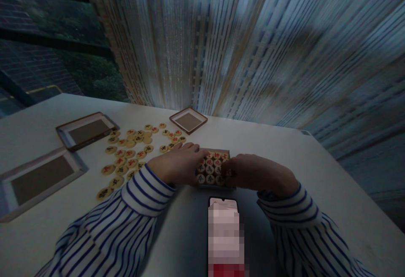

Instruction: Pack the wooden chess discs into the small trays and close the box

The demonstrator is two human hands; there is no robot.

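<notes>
A small box (212,150) holds rows of round chess pieces (209,169) with red and black characters. My left hand (179,164) lies against the box's left side, fingers reaching over its far left corner; it holds no piece that I can see. At the box's right side, my right hand (253,171) has its fingers curled down over the rightmost pieces. Its fingertips are partly hidden and dark, so what they hold cannot be made out. Many loose pieces (129,153) are spread on the table left of my left hand.
An empty box lid or tray (189,109) lies beyond the box, and two more trays (85,141) (47,158) are at the left. A phone (223,230) lies in front of the box on the white table (303,158). A curtain (202,49) hangs behind.
</notes>
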